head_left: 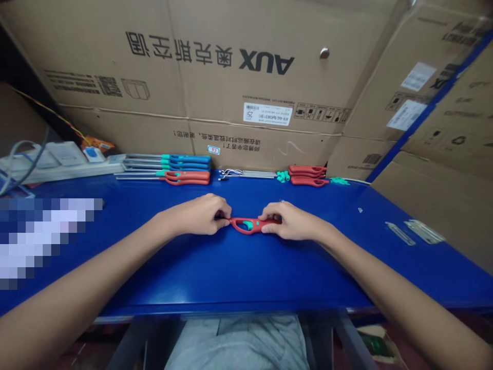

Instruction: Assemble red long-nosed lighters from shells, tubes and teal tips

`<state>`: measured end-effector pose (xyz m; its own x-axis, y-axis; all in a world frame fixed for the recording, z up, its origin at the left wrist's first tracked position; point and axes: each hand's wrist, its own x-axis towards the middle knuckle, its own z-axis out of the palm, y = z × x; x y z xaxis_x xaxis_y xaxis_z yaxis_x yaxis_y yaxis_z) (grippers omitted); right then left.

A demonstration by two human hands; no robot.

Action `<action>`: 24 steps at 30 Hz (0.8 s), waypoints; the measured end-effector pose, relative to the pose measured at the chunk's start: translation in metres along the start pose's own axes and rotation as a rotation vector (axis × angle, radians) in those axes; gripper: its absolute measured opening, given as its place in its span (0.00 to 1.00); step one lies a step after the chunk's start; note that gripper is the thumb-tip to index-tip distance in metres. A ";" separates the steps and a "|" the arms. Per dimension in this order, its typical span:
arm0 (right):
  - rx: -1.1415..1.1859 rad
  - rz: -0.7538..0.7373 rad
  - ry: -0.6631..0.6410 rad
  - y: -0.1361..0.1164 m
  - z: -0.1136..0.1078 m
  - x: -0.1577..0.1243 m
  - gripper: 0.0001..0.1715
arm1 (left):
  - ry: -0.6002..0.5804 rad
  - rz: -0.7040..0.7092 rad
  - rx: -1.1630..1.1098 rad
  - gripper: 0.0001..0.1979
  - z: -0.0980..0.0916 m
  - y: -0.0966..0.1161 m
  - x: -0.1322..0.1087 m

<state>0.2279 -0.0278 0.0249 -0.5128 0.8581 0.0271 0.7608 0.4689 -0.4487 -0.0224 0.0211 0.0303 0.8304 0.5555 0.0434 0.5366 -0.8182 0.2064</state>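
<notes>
Red lighter handle pinched at both ends by left hand, right hand; long axis crosswise, tapered end toward left hand.

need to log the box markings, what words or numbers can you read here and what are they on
"AUX", upside down, on the big cardboard carton
"奥克斯空调", upside down, beside it on the same carton
"25" on the white label on that carton; the rest of its print is too small to read
"师傅您辛苦了!", upside down, low on that carton
The print and labels on the right-hand carton are too small or blurred to read
</notes>
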 end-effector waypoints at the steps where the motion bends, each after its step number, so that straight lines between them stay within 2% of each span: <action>1: -0.010 -0.001 0.000 -0.001 0.000 0.000 0.08 | -0.019 -0.009 -0.005 0.09 -0.001 0.000 0.001; 8: -0.091 -0.003 0.020 -0.005 0.003 -0.001 0.06 | -0.080 -0.060 -0.082 0.08 -0.004 -0.002 0.004; 11: -0.066 -0.008 0.046 -0.003 0.004 0.000 0.06 | -0.055 -0.103 -0.157 0.07 -0.001 0.001 0.004; 16: -0.030 -0.070 0.065 0.002 0.006 0.001 0.08 | -0.001 -0.102 -0.146 0.16 0.008 0.009 0.009; 20: -0.030 -0.099 0.047 0.000 0.005 0.001 0.07 | 0.056 -0.093 -0.099 0.15 0.015 0.012 0.013; 24: 0.003 -0.086 0.043 -0.002 0.004 0.000 0.07 | 0.065 -0.150 -0.188 0.13 0.020 0.011 0.016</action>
<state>0.2252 -0.0295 0.0225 -0.5591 0.8226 0.1039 0.7133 0.5411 -0.4455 0.0000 0.0177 0.0143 0.7286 0.6823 0.0600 0.6110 -0.6870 0.3933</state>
